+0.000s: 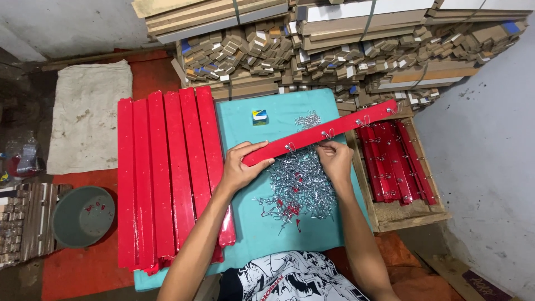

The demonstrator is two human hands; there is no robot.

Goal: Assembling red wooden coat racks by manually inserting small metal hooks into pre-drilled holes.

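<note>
My left hand [241, 165] grips the near end of a long red wooden bar [345, 126] that lies slanted over a teal cloth [262, 228]. Several small metal hooks are fixed along the bar. My right hand [333, 156] pinches at the bar's lower edge near one hook, just above a heap of loose silver hooks [298, 187]. Whether a hook is between the fingers is hidden.
A row of plain red bars [161, 173] lies on the left. A wooden crate [409, 214] on the right holds red bars with hooks. Stacked wood offcuts [334, 50] fill the back. A small box [259, 116], a grey bowl [82, 215] and a white sack [89, 114] are nearby.
</note>
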